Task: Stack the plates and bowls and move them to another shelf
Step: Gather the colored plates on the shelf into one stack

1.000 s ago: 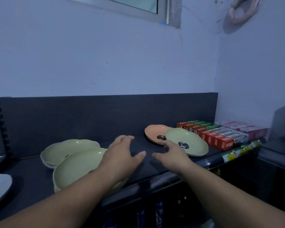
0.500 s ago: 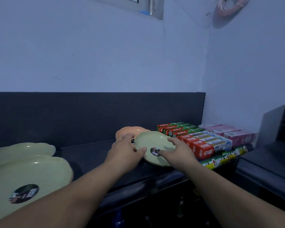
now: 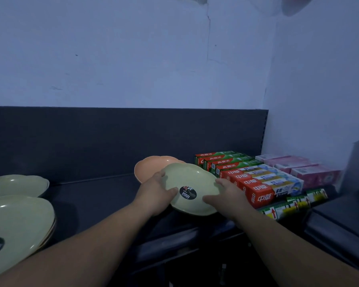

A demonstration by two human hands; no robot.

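Note:
A small green plate (image 3: 192, 179) with a black round sticker lies on the dark shelf (image 3: 95, 195). My left hand (image 3: 155, 193) grips its left rim and my right hand (image 3: 226, 195) grips its right rim. Behind it an orange plate (image 3: 149, 168) is partly hidden by the green one. At the far left a stack of larger green plates (image 3: 19, 220) sits near the shelf's front, with another green plate (image 3: 15, 185) behind it.
Rows of red and green toothpaste boxes (image 3: 257, 181) lie right of the small plate, pink boxes (image 3: 303, 168) beyond them. Price labels (image 3: 294, 204) line the shelf edge. A dark back panel (image 3: 112, 141) stands behind. Another dark shelf (image 3: 344, 220) is at right.
Both hands reached right from the shelf's middle and closed on the small green plate's two rims. The view shifted right, so the large plates slid to the left edge.

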